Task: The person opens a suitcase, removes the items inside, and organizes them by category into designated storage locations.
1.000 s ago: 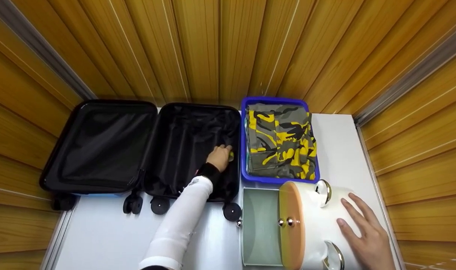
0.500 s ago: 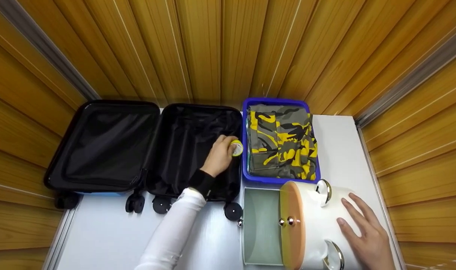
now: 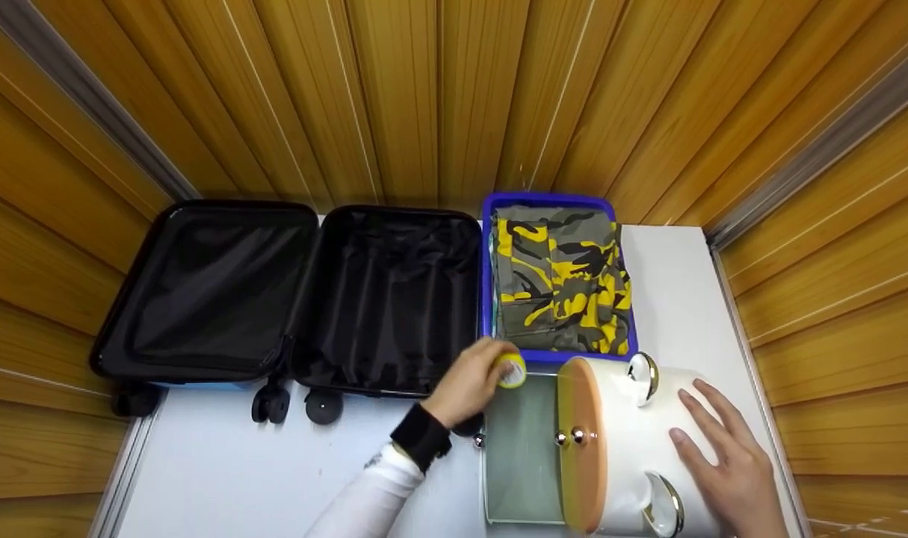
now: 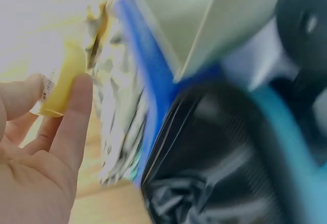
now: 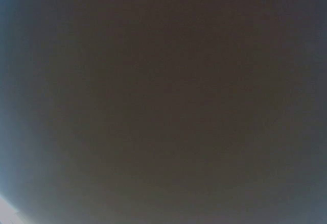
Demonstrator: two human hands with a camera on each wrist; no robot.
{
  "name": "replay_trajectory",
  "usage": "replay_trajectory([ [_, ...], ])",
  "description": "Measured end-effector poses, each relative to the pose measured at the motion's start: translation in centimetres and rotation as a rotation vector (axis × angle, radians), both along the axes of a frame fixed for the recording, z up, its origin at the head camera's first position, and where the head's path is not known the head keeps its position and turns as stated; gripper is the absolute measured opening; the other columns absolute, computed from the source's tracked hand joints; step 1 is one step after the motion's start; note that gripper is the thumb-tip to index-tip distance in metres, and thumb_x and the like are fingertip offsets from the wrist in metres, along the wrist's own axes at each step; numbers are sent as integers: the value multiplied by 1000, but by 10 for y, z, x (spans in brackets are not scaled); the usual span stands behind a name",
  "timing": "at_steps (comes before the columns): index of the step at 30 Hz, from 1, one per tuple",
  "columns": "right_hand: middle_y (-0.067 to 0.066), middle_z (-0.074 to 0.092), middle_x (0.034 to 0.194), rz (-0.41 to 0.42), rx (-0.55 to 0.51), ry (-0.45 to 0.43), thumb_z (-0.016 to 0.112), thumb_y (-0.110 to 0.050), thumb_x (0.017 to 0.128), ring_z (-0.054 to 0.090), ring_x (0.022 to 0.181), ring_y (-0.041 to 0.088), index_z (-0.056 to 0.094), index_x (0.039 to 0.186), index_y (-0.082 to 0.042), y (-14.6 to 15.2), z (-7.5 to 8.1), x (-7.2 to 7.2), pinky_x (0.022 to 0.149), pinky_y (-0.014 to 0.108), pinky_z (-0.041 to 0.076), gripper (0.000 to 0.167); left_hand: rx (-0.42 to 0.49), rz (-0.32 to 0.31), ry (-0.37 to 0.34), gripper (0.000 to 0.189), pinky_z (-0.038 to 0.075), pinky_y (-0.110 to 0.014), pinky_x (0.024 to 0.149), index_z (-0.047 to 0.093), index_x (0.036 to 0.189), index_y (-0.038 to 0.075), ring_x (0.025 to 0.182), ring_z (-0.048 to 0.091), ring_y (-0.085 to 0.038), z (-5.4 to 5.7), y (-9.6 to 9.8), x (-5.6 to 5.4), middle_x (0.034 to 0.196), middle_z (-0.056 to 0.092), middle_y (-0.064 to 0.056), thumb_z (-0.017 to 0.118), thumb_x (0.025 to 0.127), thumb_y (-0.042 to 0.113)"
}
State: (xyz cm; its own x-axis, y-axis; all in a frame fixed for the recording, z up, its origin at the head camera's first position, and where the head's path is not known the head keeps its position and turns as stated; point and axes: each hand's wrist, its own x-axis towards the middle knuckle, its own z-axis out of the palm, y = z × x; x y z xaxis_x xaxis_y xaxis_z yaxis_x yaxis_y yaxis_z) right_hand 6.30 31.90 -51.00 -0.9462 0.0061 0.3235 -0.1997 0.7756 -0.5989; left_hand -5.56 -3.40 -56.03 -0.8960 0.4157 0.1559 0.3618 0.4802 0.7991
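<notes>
My left hand pinches a small round yellow thing with a whitish labelled face between thumb and fingers; its exact kind is unclear. It is above the near left corner of the pulled-out greenish drawer, just in front of the blue tray. In the left wrist view the yellow thing stands out between the thumb and fingertips. My right hand rests with spread fingers on the white rounded cabinet that the drawer belongs to. The right wrist view is dark and shows no detail.
An open black suitcase lies on the left, its lid half beside it. Folded camouflage clothing lies in a blue tray near the back wall. Wood-panelled walls surround the white table.
My left hand has come up out of the suitcase with the yellow thing and moved right and nearer, to the drawer's edge. The right hand has stayed on the cabinet.
</notes>
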Motion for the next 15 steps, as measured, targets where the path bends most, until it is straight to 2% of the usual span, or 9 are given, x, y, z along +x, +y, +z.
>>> replay_trajectory([
  [4, 9, 52, 155, 6, -1, 18, 82, -6, 84, 35, 145, -5, 66, 142, -17, 0, 0, -1, 110, 5, 24, 61, -56, -11, 37, 19, 55, -25, 83, 71, 120, 10, 96, 64, -15, -19, 15, 21, 111, 62, -4, 64, 103, 14],
  [8, 14, 53, 153, 21, 10, 46, 82, -3, 83, 35, 146, -4, 66, 142, -13, 2, -2, -2, 111, 5, 24, 61, -139, -46, 92, 21, 54, -21, 79, 75, 119, 11, 92, 63, -14, -36, 26, 35, 109, 56, -4, 67, 100, 9],
  [12, 14, 53, 153, 16, 14, 41, 82, -4, 84, 35, 145, -5, 66, 142, -14, 2, -3, -2, 111, 5, 24, 62, -332, -130, 185, 25, 52, -18, 73, 80, 115, 18, 88, 61, -11, -49, 36, 44, 102, 58, 0, 70, 95, 7],
  [15, 13, 53, 154, 15, 13, 36, 81, -4, 84, 34, 146, -5, 65, 142, -14, 2, -3, -1, 111, 5, 23, 62, -505, -174, 286, 26, 53, -20, 70, 82, 110, 25, 84, 63, -11, -57, 42, 48, 97, 61, 3, 72, 90, 11],
])
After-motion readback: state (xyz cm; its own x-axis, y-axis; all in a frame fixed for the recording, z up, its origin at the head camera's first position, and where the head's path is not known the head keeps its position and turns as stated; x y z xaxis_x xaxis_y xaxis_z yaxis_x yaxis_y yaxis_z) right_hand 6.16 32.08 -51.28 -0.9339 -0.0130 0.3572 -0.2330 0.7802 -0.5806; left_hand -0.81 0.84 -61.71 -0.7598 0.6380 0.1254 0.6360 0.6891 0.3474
